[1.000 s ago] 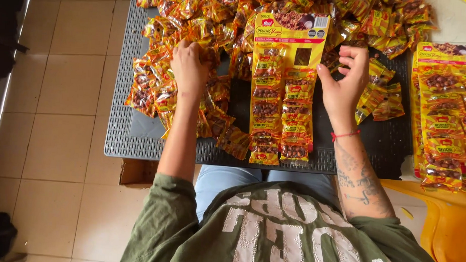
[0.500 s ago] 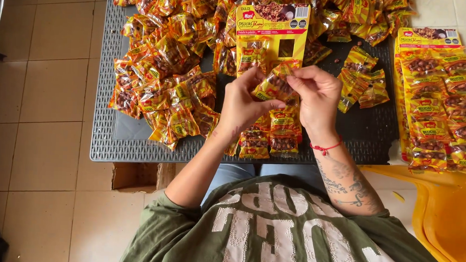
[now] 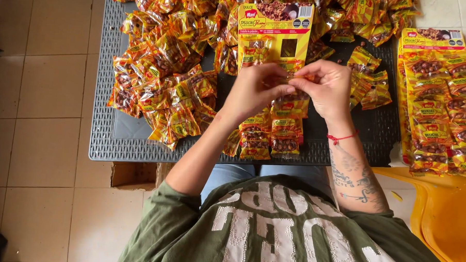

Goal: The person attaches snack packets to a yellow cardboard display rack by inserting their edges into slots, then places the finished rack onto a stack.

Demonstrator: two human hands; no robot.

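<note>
Both hands met above the middle of the grey plastic table (image 3: 108,142), the left hand (image 3: 252,90) and right hand (image 3: 325,87) each pinching the same small snack packet (image 3: 297,78) between thumb and fingertips, fingers pressed together on it. The packet was orange and yellow with a clear window, mostly hidden by the fingers, and it sat just over the yellow display card (image 3: 274,24), whose two columns of identical peanut packets (image 3: 271,135) ran down toward the person. A loose heap of the same packets (image 3: 162,77) lay to the left, and a filled card (image 3: 440,102) lay at the right.
</note>
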